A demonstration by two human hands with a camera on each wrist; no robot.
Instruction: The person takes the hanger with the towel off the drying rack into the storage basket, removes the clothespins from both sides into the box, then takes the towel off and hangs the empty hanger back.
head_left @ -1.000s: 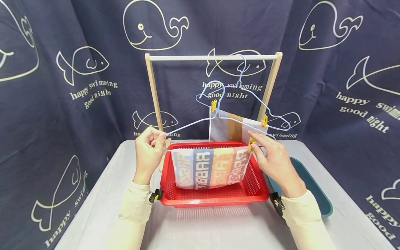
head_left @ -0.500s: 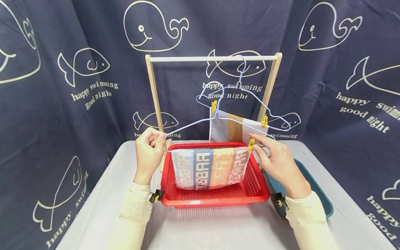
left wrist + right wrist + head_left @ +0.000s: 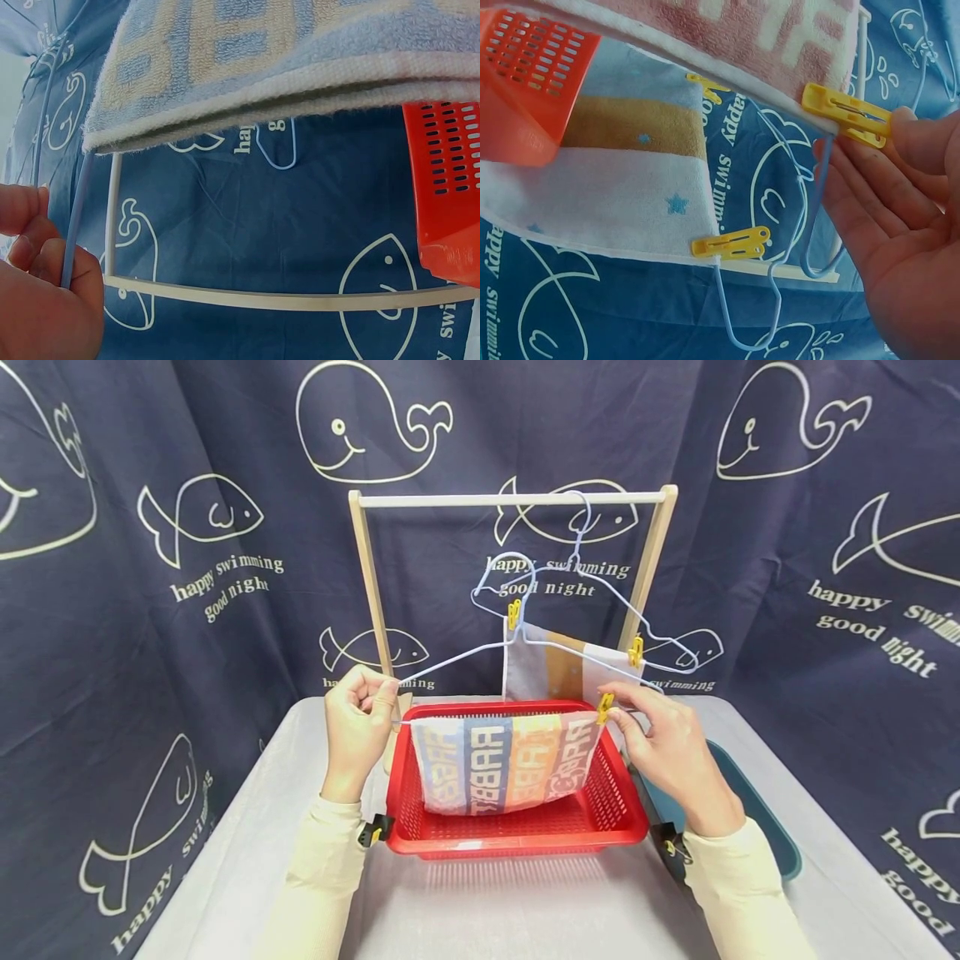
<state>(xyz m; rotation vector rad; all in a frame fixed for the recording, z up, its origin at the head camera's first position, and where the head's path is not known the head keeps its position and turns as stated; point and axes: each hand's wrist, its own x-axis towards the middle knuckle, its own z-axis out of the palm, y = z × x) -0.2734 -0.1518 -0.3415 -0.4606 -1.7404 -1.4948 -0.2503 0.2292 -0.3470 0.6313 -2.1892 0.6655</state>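
Observation:
My left hand (image 3: 358, 727) pinches the left end of a light blue wire hanger (image 3: 457, 657), held over a red basket. From the hanger's lower bar hangs a small striped towel (image 3: 498, 768) with letters, folded over the wire. A yellow clothespin (image 3: 604, 707) grips the towel's right corner on the bar. My right hand (image 3: 667, 747) pinches this clothespin, thumb tip at its tail end, as the right wrist view shows of the clothespin (image 3: 847, 112). In the left wrist view, thumb and fingers of my left hand (image 3: 56, 289) close round the wire; no clothespin shows on that corner.
Behind stands a wooden rack (image 3: 465, 500), with a second hanger (image 3: 622, 597) on its bar. A striped towel (image 3: 564, 664) hangs there by two yellow clothespins. The red basket (image 3: 517, 842) is under my hands; a teal tray (image 3: 776, 839) lies right of it.
My right hand has shifted slightly right and down, its fingers easing toward the clothespin's tail. The hanger's hook has swayed slightly left. My left hand keeps its place.

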